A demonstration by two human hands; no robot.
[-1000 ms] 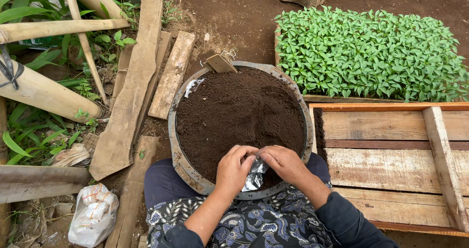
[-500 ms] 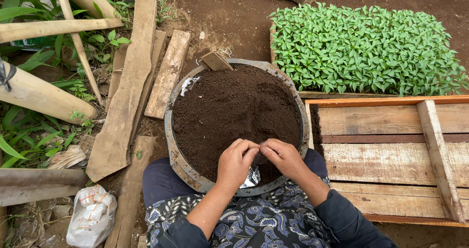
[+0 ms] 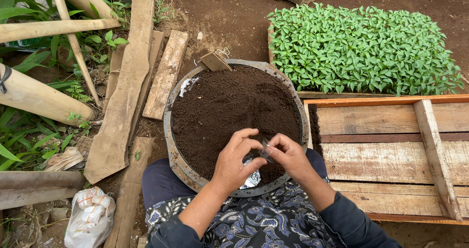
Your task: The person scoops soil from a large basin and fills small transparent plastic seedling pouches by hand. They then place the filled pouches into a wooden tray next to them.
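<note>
Now your left hand [image 3: 234, 162] and right hand [image 3: 289, 155] pinch a clear bag [image 3: 264, 149] over the soil basin [image 3: 171, 145].

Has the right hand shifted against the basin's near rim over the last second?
Yes. The right hand has lifted away from the round soil basin's near rim, up over the dark soil, pinching the small clear plastic bag with the left hand.

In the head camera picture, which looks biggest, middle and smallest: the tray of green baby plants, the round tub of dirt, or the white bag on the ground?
1. Tray of green seedlings: covers the most picture.
2. Round tub of soil: somewhat smaller, though it sits nearer the camera, so these two are close.
3. White plastic bag: clearly the smallest.
</note>
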